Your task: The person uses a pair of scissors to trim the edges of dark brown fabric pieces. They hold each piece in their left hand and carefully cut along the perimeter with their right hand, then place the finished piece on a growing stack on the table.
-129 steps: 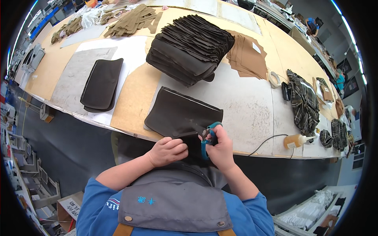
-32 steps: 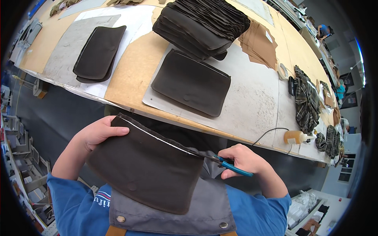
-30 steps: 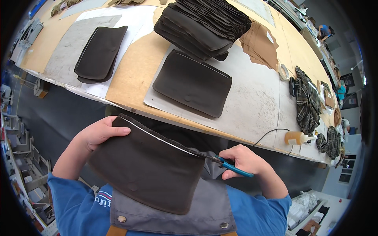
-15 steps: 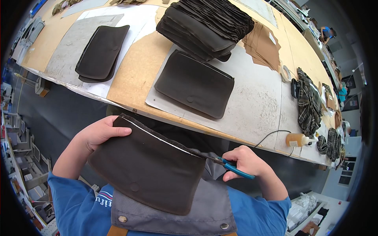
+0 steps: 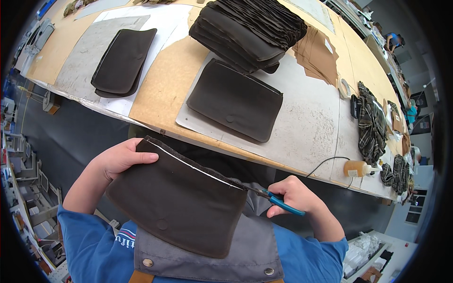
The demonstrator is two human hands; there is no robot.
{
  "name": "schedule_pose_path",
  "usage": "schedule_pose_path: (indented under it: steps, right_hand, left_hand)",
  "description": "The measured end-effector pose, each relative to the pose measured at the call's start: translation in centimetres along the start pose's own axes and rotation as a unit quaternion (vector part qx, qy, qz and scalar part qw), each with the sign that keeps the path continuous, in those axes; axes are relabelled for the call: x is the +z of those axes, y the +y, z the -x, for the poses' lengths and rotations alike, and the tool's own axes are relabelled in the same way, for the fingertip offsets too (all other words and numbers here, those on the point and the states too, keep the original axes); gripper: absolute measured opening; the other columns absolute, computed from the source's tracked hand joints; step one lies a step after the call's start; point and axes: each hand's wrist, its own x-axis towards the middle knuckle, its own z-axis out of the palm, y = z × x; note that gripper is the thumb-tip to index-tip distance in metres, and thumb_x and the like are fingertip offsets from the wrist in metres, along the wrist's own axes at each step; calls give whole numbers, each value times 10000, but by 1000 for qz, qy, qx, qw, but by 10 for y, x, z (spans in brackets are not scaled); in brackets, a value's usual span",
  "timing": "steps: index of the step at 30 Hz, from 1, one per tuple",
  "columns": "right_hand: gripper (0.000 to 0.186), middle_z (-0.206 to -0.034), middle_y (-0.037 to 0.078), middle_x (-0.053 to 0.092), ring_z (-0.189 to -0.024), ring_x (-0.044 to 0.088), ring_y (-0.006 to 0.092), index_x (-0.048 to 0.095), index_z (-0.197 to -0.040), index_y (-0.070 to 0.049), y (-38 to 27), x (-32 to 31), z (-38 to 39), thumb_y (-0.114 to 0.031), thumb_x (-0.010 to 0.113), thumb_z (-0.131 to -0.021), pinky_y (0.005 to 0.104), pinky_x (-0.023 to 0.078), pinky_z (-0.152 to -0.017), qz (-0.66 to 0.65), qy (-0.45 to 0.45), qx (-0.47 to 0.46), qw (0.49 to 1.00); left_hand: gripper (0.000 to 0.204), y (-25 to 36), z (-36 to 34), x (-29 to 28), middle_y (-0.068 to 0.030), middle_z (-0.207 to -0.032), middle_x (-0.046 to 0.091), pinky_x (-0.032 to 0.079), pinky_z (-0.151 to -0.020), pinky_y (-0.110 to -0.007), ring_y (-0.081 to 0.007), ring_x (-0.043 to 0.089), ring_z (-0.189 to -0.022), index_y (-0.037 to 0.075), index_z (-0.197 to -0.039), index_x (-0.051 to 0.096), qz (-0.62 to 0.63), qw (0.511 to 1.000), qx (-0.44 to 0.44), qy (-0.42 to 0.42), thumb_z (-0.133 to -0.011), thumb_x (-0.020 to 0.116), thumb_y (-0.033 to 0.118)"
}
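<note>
Right hand closed around blue-handled scissors, blades meeting the right end of the pale top edge of a dark brown pouch. Left hand pinching the pouch's upper left corner, fingers curled over the front, holding the piece up over the lap, just below the table edge. Best kept taut between both hands so the edge stays straight under the blades. Short, shallow snips close to the pale line, blades clear of the seam. Left fingers well away from the cutting end. Further out on the table: one flat pouch, a tall stack of pouches, a smaller pile at left, a glue bottle at right.
</note>
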Motion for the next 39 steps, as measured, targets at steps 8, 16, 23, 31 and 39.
schedule_pose_path:
  steps: [8,16,23,31,39]
  right_hand:
    - [673,-550,95,478,-538,523,301,522,-678,-52,-5,-2,-5,-708,673,-669,376,391,-512,78,-1,-23,997]
    - [677,-602,113,526,-604,559,332,525,-734,-45,-5,3,-21,-709,655,-688,398,416,-545,89,-13,-68,994]
    - [689,-542,111,495,-538,536,327,538,-692,-44,-13,-4,-19,-717,680,-655,383,395,-507,79,-27,-19,996]
    - [699,-490,102,441,-490,510,310,519,-627,-46,-12,-3,-16,-722,700,-624,371,378,-485,83,-15,-6,996]
    - [657,-483,86,393,-450,454,284,530,-622,-64,-3,-2,-14,-685,744,-608,348,353,-453,90,2,-32,995]
  left_hand:
    - [385,0,0,1,-112,-1107,638,525,-858,-317,-178,629,-972,-16,-1192,552,-10,1000,5,-10,-856,671,130]
    - [372,0,-5,2,-99,-1099,641,522,-842,-302,-160,623,-953,-17,-1183,563,-27,1000,3,-10,-854,666,121]
    - [372,1,-3,2,-101,-1105,639,522,-845,-303,-159,622,-962,-20,-1189,560,-24,1000,0,-12,-858,661,120]
    - [376,3,-2,3,-105,-1103,638,524,-848,-310,-161,622,-963,-20,-1191,558,-22,1000,-2,-7,-862,664,129]
    - [393,3,-2,2,-105,-1118,633,520,-858,-312,-163,618,-973,-21,-1208,547,-28,1000,-9,-8,-861,663,124]
